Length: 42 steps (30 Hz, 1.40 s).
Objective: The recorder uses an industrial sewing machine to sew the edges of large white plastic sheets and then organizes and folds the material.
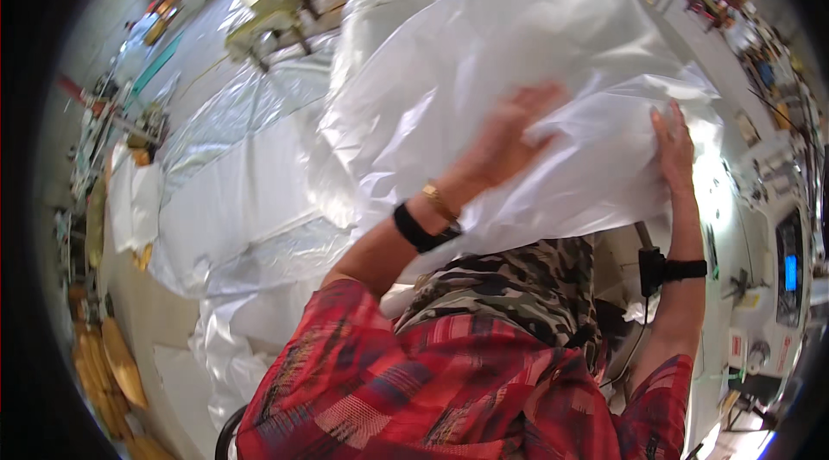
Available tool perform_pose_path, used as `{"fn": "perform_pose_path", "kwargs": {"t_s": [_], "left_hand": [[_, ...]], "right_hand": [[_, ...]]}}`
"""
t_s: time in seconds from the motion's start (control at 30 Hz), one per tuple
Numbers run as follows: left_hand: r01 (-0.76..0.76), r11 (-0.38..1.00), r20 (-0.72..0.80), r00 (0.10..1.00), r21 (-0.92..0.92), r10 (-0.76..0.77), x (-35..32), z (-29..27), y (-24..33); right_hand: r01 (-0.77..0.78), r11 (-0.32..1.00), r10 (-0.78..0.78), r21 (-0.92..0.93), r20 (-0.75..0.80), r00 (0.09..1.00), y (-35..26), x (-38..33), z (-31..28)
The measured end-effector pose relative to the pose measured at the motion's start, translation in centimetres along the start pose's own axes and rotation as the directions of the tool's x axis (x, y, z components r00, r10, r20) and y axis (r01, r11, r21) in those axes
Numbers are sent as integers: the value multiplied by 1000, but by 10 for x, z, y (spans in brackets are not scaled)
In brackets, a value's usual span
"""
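Note:
A large sheet of white translucent plastic film billows across my lap and the space in front of me, creased and shiny. My left hand is over the middle of the sheet, blurred by motion, its fingers stretched out and the thumb apart. Whether it touches the film cannot be told. At the sheet's right side, my right hand rests against the film with fingers extended upward. Both wrists wear black straps, and a bracelet circles the left one.
To the right stands a white sewing machine with a lit blue display and a bright lamp beside it. More plastic film spreads over the left side. A small stool stands at the back left. Yellowish rolled bundles lie at lower left.

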<state>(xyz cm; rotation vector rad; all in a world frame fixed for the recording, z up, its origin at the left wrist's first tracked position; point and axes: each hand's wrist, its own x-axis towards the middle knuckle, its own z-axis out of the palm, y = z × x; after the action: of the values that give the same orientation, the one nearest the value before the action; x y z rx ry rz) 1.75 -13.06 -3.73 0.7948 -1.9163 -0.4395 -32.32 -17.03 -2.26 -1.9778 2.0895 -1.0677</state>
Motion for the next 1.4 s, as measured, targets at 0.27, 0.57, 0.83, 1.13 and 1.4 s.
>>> {"fn": "perform_pose_path", "kwargs": {"t_s": [0.27, 0.57, 0.83, 1.13, 1.4], "left_hand": [[955, 283, -260, 295, 83, -919, -178, -101, -230], [286, -272, 394, 633, -919, -666, -154, 64, -136], [617, 307, 252, 652, -724, -715, -84, 16, -57], [849, 528, -269, 504, -20, -821, -243, -197, -55], [973, 38, -719, 193, 227, -668, -439, -381, 2]], "right_hand": [[-39, 994, 35, 102, 35, 999, 15, 15, 21], [211, 971, -174, -113, 271, 947, -55, -56, 28], [391, 818, -559, 422, 746, 363, -162, -168, 53], [201, 812, -390, 548, 255, 885, -135, -67, -20], [65, 974, -86, 217, 90, 992, -8, -31, -5]]}}
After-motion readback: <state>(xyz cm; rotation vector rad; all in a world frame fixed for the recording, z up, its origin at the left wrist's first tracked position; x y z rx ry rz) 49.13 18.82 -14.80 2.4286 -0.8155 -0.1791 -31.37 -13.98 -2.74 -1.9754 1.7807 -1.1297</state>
